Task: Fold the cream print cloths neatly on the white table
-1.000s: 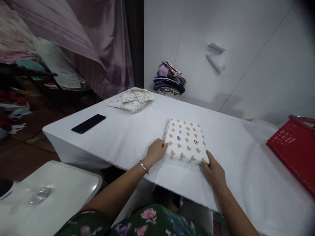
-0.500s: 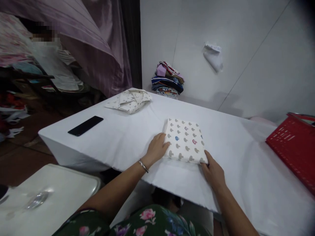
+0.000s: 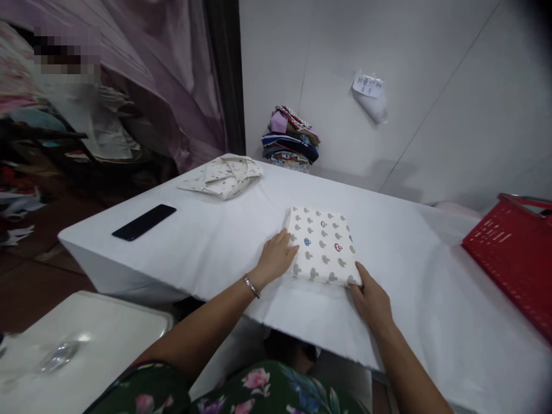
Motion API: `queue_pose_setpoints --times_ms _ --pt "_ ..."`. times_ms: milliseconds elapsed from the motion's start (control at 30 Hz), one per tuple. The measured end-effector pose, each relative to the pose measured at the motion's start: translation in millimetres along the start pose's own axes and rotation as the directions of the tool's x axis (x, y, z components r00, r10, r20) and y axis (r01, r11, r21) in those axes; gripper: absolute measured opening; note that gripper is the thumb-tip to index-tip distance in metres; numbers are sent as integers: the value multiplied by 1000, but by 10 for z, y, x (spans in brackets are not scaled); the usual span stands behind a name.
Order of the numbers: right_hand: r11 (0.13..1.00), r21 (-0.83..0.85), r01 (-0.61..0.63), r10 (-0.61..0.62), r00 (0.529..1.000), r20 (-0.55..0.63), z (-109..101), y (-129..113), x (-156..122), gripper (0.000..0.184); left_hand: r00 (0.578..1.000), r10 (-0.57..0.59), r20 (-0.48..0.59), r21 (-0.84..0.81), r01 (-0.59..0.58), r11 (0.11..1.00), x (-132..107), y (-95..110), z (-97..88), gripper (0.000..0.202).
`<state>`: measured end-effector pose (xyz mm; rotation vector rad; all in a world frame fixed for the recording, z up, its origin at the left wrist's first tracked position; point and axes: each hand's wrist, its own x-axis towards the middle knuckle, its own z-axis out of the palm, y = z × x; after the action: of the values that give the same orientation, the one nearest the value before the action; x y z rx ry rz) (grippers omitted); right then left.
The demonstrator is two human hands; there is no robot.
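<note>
Cloth (image 3: 322, 244) lay folded on the tabletop (image 3: 224, 241) toward one o'clock; my right fingers (image 3: 363, 275) pinched its half-past-four corner; my left fingers (image 3: 282, 240), slightly parted, touched its nine-o'clock edge, grip unclear.

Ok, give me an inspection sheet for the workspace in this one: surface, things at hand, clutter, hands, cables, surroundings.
Surface: white-covered table, slightly wrinkled.
Things at hand: folded mushroom-print cloth, lying flat near the front edge.
Clutter: black phone and loosely bundled printed cloth toward the left; red basket at the right.
Hands: left hand at the folded cloth's left edge, right hand at its near right corner; firmness of grip unclear.
Cables: nothing seen on the table.
Surroundings: stack of cloths by the wall; purple curtain at left.
</note>
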<state>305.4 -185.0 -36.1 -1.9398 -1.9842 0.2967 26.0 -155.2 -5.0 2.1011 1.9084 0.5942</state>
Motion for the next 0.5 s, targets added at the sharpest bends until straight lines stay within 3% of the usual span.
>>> queue_pose_setpoints --times_ms 100,200,267,500 --pt "1000 11 -2 2 1000 1 -5 -4 1 55 999 34 -20 23 -34 999 139 30 -4 51" --pt "1000 19 6 -6 1000 3 5 12 3 55 998 23 62 14 -24 1000 214 6 59 52" --pt "1000 21 12 -12 1000 1 9 24 4 55 995 1 104 -5 -1 1000 217 -26 108 52" --pt "999 33 11 -11 1000 4 24 37 0 57 996 -4 88 -44 7 999 190 -71 147 50"
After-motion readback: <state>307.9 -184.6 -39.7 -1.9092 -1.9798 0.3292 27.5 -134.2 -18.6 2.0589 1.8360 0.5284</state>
